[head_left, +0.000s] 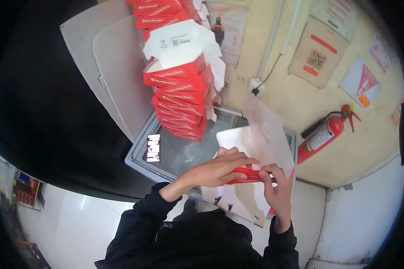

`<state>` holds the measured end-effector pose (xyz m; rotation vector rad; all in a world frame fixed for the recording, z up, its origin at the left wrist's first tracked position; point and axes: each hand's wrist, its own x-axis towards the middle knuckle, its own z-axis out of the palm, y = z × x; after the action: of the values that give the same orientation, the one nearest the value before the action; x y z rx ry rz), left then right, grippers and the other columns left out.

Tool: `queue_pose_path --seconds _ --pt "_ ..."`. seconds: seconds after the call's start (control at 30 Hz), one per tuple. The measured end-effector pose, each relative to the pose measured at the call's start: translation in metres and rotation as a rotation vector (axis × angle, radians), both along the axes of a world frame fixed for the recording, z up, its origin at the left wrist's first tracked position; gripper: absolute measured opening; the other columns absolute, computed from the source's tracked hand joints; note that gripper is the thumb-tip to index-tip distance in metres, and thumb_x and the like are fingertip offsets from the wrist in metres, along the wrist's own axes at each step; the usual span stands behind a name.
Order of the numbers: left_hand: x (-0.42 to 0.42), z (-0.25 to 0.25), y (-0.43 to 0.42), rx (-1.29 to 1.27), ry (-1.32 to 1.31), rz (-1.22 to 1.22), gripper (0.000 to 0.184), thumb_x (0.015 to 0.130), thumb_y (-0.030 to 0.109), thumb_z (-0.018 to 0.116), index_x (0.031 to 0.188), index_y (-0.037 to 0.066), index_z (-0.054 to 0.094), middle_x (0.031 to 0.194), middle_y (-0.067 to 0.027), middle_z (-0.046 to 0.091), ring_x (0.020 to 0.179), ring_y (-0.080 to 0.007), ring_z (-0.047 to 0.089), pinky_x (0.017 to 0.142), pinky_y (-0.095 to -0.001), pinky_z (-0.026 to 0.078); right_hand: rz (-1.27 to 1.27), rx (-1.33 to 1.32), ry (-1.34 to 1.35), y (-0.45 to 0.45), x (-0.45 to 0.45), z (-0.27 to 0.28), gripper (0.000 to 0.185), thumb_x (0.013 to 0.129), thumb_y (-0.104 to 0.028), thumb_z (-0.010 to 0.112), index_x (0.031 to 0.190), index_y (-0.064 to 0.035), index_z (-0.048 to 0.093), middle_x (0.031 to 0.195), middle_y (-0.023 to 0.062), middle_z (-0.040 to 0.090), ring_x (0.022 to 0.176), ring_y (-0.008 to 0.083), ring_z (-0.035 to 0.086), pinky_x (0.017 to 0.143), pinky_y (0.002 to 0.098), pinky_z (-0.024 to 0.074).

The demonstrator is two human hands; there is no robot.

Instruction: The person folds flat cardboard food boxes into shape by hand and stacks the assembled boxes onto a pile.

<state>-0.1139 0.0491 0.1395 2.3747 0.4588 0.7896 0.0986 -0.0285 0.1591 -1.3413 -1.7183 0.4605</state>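
Observation:
A partly folded cardboard box (235, 135), white inside with red outer panels, is between my hands above the glass-topped freezer. My left hand (217, 170) grips its red front edge, with the thumb on the near side and the fingers over the top. At the right end of that same edge, my right hand (277, 186) pinches the cardboard between thumb and fingers. A white flap rises at the back of the box, and loose white flaps hang below my hands. My fingers hide part of the fold.
Tall stacks of red folded boxes (179, 107) stand on the freezer's glass top (179, 148). A lit phone (153, 148) lies at its left. On the right wall hangs a fire extinguisher (325, 134); a plugged socket (256, 85) sits behind the box.

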Motion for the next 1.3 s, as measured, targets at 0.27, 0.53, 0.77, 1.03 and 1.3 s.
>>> queue_pose_path --seconds 0.27,0.53,0.77,1.03,1.3 --pt "-0.018 0.11 0.056 0.946 -0.219 0.862 0.053 0.081 0.01 0.064 0.133 0.015 0.063 0.066 -0.0002 0.052 0.064 -0.0195 0.049 0.067 -0.0381 0.03 0.134 0.557 0.326 0.082 -0.065 0.091 0.054 0.094 -0.018 0.064 0.143 -0.0066 0.045 0.154 0.0207 0.024 0.141 0.0365 0.033 0.095 0.0433 0.0535" --pt "-0.076 0.093 0.213 0.648 0.091 1.079 0.053 0.093 0.029 0.059 0.141 0.01 0.05 0.106 -0.0135 0.065 0.092 -0.0309 0.063 0.083 -0.0479 0.034 0.073 0.301 0.092 0.043 -0.036 0.027 0.055 0.094 -0.02 0.064 0.143 -0.0065 0.044 0.151 0.0188 0.026 0.136 0.0345 0.039 0.1 0.0455 0.0495" --pt "0.03 -0.024 0.073 0.164 -0.134 0.387 0.042 0.085 0.025 0.068 0.12 0.005 0.057 0.127 -0.0205 0.054 0.121 -0.0392 0.049 0.109 -0.0519 0.032 -0.112 0.071 0.285 0.009 -0.002 -0.027 0.047 0.095 -0.018 0.063 0.138 -0.0066 0.049 0.144 0.0177 0.035 0.132 0.0293 0.043 0.096 0.0386 0.0519" --pt "0.099 -0.236 -0.099 0.289 0.655 -0.032 0.063 0.084 0.046 0.068 0.132 0.007 0.057 0.147 -0.0202 0.045 0.134 -0.0495 0.04 0.107 -0.0557 0.039 -0.412 0.05 0.212 -0.028 0.054 -0.101 0.038 0.096 -0.013 0.061 0.133 -0.0083 0.053 0.133 0.0114 0.049 0.124 0.0229 0.049 0.085 0.0309 0.0532" --pt "0.093 -0.215 -0.056 -0.107 0.653 -0.297 0.033 0.087 0.031 0.065 0.099 0.001 0.066 0.102 -0.0207 0.069 0.105 -0.0418 0.063 0.088 -0.0479 0.053 -0.253 -0.442 0.195 -0.094 0.099 -0.151 0.034 0.094 -0.014 0.065 0.127 -0.0054 0.059 0.122 0.0122 0.062 0.112 0.0206 0.061 0.092 0.0334 0.0504"
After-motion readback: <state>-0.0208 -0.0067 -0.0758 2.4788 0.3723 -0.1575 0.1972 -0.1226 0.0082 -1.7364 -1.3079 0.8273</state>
